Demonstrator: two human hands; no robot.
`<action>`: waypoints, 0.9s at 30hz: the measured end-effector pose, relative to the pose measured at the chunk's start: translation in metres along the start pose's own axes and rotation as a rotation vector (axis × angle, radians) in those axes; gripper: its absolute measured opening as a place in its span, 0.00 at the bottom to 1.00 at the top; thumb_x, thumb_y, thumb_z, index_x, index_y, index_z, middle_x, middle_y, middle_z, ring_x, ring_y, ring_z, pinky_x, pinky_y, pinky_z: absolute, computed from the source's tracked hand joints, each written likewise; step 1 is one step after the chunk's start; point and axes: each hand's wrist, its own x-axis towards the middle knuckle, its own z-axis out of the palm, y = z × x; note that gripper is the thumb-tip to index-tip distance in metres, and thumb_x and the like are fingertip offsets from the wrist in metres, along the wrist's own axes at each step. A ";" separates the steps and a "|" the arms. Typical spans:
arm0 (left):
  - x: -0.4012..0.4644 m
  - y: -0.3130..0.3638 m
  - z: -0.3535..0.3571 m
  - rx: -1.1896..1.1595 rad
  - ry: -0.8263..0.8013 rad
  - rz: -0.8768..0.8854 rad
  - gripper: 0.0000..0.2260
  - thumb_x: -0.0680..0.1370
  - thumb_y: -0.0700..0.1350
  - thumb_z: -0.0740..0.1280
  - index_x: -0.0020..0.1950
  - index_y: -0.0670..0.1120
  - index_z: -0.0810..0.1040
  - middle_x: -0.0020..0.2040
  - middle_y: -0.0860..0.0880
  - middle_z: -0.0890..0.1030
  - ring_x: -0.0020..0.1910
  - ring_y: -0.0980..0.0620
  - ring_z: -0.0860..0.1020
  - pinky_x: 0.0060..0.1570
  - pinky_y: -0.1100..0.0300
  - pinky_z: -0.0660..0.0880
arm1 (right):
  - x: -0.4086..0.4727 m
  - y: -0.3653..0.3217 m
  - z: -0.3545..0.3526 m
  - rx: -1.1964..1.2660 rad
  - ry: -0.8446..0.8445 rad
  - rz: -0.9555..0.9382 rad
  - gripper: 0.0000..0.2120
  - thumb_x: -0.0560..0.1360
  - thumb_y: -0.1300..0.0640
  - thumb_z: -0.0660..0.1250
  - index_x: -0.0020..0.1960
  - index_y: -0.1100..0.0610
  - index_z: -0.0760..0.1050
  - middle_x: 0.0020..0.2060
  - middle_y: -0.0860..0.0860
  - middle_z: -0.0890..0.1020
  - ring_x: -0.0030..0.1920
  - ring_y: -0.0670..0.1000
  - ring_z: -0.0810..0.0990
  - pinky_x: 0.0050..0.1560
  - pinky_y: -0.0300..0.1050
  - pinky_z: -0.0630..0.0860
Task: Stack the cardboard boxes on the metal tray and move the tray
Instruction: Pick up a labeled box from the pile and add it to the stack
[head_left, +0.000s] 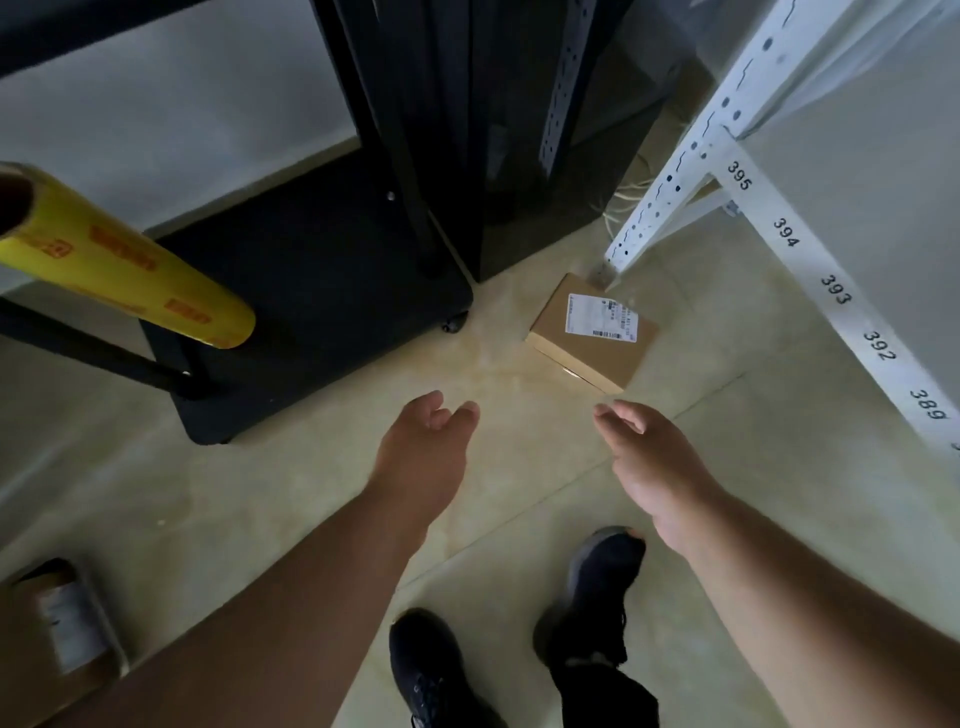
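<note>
Head view: the left hand (423, 452) and right hand (657, 467) reach forward empty, fingers loosely spread, above the tiled floor (260, 519). The cardboard box (592, 332) lies flat on the floor at one o'clock from the hands, beside the foot of a white shelf post (675, 171).

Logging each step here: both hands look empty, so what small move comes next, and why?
Probably reach both hands forward and down to the cardboard box on the floor by the white rack's foot. The left hand and right hand are open, empty and short of it.
</note>
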 end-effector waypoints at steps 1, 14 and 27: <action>0.004 0.003 0.003 0.015 0.004 0.001 0.28 0.81 0.59 0.66 0.80 0.55 0.65 0.74 0.55 0.74 0.69 0.49 0.76 0.66 0.52 0.71 | 0.006 0.001 -0.002 -0.011 0.003 0.006 0.28 0.82 0.41 0.62 0.77 0.55 0.69 0.72 0.51 0.75 0.71 0.50 0.73 0.72 0.49 0.68; 0.142 0.011 0.105 0.095 0.000 0.007 0.28 0.81 0.58 0.67 0.79 0.52 0.67 0.74 0.53 0.74 0.70 0.49 0.74 0.59 0.58 0.68 | 0.152 0.044 -0.004 -0.095 -0.018 0.118 0.27 0.83 0.43 0.60 0.77 0.56 0.68 0.73 0.54 0.74 0.71 0.54 0.73 0.66 0.46 0.67; 0.270 0.021 0.191 0.210 -0.014 0.137 0.31 0.82 0.54 0.66 0.82 0.47 0.61 0.79 0.46 0.66 0.74 0.44 0.69 0.58 0.62 0.63 | 0.258 0.080 0.011 0.011 0.168 0.272 0.27 0.81 0.44 0.64 0.72 0.62 0.69 0.66 0.57 0.78 0.59 0.58 0.76 0.54 0.44 0.66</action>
